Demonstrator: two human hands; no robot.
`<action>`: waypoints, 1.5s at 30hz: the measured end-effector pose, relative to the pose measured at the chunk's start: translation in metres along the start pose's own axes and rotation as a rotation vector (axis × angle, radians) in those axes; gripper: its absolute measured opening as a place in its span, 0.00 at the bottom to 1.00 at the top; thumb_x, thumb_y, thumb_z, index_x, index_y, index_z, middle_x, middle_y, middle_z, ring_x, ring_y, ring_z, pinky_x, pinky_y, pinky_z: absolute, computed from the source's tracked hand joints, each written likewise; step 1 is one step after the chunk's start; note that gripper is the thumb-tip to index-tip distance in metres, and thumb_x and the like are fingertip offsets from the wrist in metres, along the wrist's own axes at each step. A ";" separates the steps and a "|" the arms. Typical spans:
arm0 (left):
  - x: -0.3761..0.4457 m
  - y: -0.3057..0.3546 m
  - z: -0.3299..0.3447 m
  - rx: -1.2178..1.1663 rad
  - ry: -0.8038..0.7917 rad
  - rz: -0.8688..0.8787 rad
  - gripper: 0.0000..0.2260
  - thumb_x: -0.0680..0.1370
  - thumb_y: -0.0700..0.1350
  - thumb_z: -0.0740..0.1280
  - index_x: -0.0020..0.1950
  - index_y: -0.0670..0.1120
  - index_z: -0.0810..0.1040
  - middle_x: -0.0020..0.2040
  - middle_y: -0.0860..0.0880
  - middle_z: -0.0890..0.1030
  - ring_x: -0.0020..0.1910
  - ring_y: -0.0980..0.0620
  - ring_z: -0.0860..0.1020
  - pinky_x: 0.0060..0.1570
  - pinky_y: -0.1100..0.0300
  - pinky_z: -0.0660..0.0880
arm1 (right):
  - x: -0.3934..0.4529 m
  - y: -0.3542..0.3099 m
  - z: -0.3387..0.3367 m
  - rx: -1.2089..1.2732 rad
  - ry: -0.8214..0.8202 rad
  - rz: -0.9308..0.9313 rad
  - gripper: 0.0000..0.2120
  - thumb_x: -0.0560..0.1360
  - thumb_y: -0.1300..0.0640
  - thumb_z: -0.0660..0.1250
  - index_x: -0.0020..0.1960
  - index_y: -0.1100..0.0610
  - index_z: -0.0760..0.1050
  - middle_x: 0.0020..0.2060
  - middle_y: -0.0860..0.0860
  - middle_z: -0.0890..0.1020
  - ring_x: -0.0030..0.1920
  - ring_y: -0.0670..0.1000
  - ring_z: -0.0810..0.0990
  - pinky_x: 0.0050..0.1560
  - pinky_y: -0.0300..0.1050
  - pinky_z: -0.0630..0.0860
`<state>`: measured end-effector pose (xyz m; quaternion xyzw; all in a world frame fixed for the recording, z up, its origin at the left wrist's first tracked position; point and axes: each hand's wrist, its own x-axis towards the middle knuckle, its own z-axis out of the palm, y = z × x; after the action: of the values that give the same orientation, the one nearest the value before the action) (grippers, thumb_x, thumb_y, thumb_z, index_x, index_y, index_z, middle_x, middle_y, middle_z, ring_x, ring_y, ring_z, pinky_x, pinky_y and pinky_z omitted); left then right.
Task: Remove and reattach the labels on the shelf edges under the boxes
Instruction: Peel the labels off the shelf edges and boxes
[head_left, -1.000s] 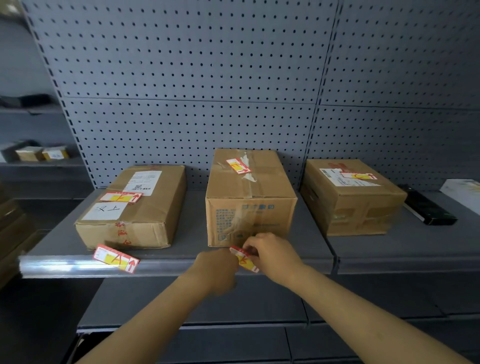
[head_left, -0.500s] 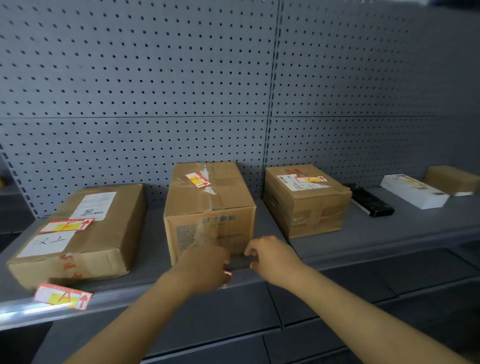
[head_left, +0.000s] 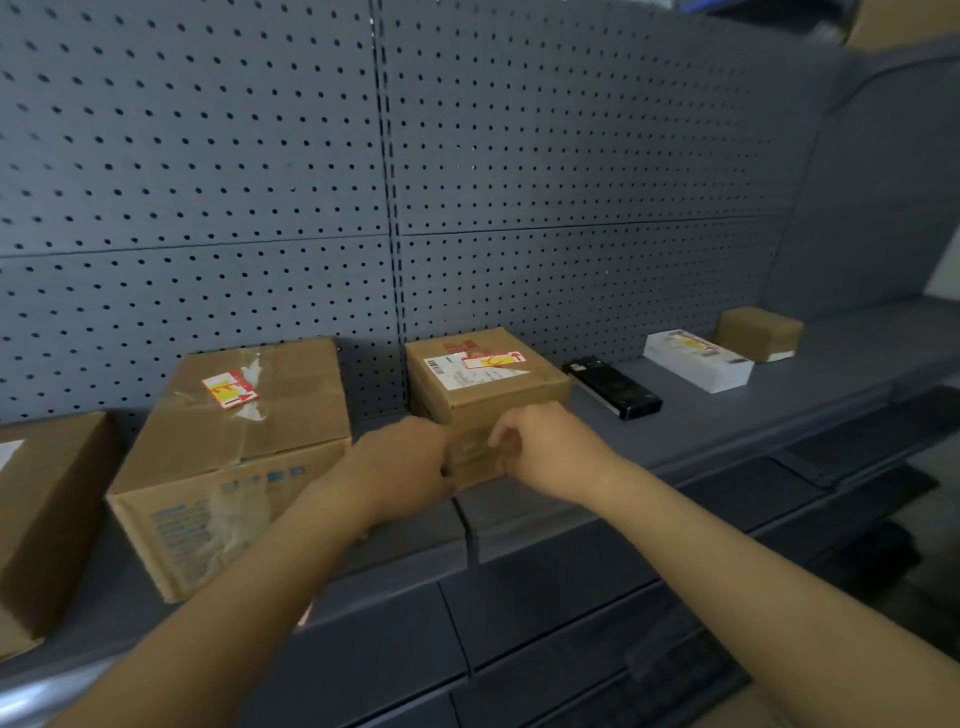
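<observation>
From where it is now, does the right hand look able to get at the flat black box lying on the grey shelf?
Probably yes: the right hand hangs in front of the brown cardboard box, with bare grey shelf between it and the flat black box.

Both hands (head_left: 410, 467) (head_left: 550, 452) before cardboard box (head_left: 483, 384) on shelf (head_left: 727, 415).
</observation>
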<state>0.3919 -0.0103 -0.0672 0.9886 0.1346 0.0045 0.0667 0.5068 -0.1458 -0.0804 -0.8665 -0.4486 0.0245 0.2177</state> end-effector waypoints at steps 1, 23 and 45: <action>0.009 0.006 -0.003 0.006 0.014 -0.017 0.14 0.74 0.49 0.67 0.60 0.50 0.76 0.56 0.49 0.80 0.53 0.49 0.79 0.54 0.49 0.78 | 0.005 0.008 -0.005 0.005 0.006 -0.007 0.08 0.72 0.59 0.69 0.51 0.52 0.79 0.53 0.51 0.81 0.53 0.53 0.79 0.53 0.46 0.77; 0.137 -0.024 -0.048 0.241 0.141 -0.235 0.18 0.76 0.55 0.66 0.64 0.52 0.72 0.58 0.51 0.78 0.52 0.51 0.78 0.49 0.54 0.78 | 0.157 0.058 -0.048 -0.086 -0.074 -0.183 0.09 0.74 0.57 0.69 0.54 0.53 0.81 0.56 0.50 0.82 0.51 0.51 0.79 0.53 0.49 0.79; 0.181 -0.033 -0.047 0.234 0.098 -0.378 0.17 0.76 0.53 0.65 0.64 0.52 0.73 0.56 0.51 0.78 0.52 0.52 0.78 0.45 0.58 0.73 | 0.244 0.069 -0.054 -0.289 -0.602 -0.205 0.21 0.71 0.47 0.73 0.59 0.58 0.78 0.57 0.52 0.81 0.56 0.54 0.79 0.57 0.47 0.75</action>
<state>0.5560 0.0753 -0.0266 0.9455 0.3200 0.0243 -0.0552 0.7179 -0.0074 -0.0222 -0.7926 -0.5763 0.1933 -0.0482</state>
